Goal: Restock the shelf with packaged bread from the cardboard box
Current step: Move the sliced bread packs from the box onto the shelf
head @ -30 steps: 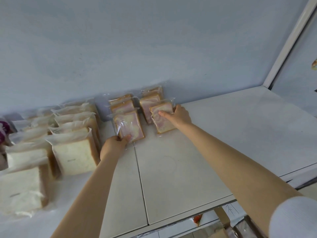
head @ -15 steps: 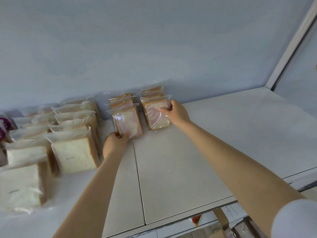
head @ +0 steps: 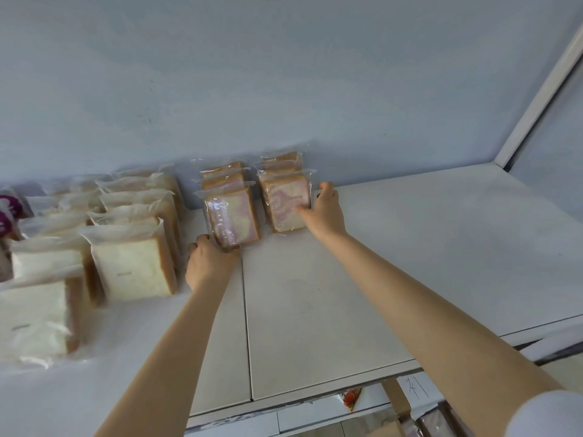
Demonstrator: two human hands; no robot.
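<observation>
Two rows of pink-swirled packaged bread stand at the back of the white shelf (head: 410, 247). My left hand (head: 209, 263) grips the bottom edge of the front pack of the left row (head: 233, 217). My right hand (head: 325, 209) holds the right side of the front pack of the right row (head: 285, 201), fingers on its face and thumb behind its edge. Both packs lean upright against the packs behind them. The cardboard box (head: 400, 405) shows only as a strip below the shelf's front edge.
Several bags of plain white sliced bread (head: 135, 266) fill the shelf's left half. Purple-labelled packs (head: 6, 212) sit at the far left. The shelf's back wall (head: 284, 89) rises right behind the rows, and a white post (head: 542, 86) stands at the right corner.
Both hands pushed their swirled packs back and tipped them upright against the rows. The right pack lay flatter and further forward a second ago.
</observation>
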